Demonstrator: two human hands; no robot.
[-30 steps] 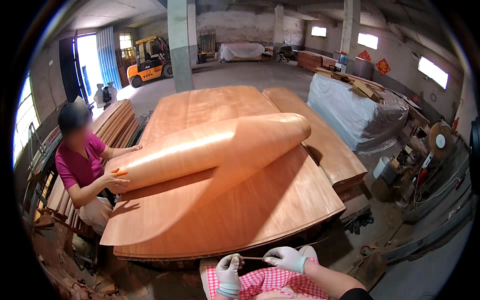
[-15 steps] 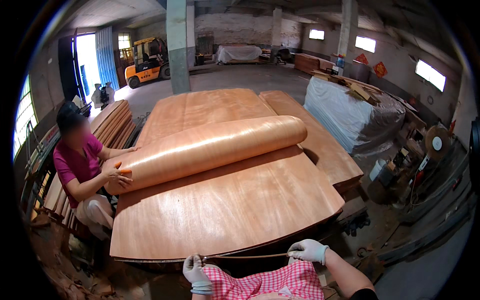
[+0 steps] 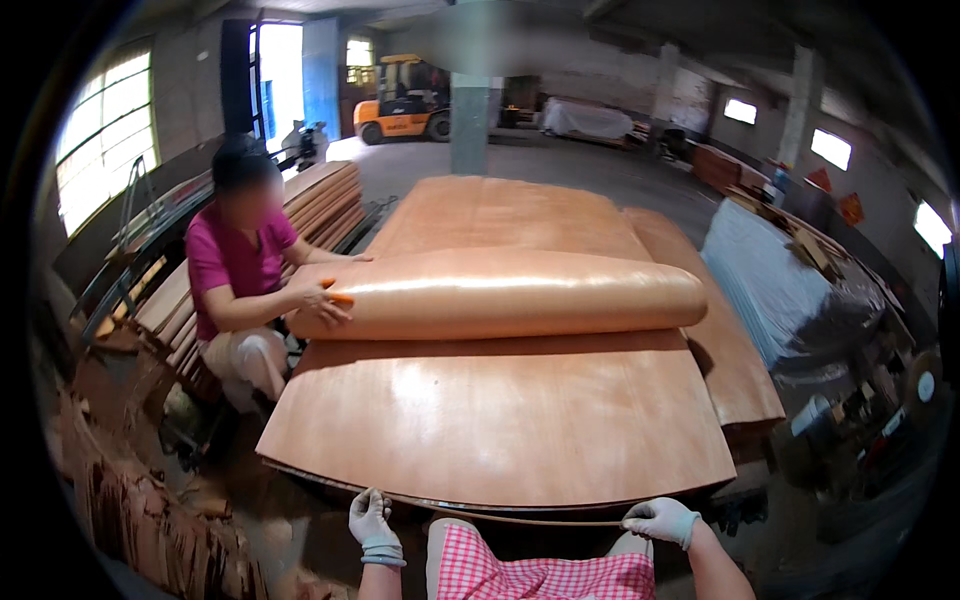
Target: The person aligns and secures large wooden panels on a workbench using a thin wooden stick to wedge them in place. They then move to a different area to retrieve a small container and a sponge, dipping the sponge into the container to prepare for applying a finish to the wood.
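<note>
Evidently, the thin strip stretches left to right just beside the near edge of the stacked wood sheets, its long axis roughly following that edge, left hand and right hand each gripping 1 end.

- Left hand, gloved, is raised in front of the body, fingers pinched together and pointing forward
- Left forearm shows only briefly at the lower edge, nearly straight behind the wrist
- Right hand, also gloved, is well apart from the left, back uppermost, fingers curled inward and pinched
- Right forearm, bare, slants inward toward the hand
</note>
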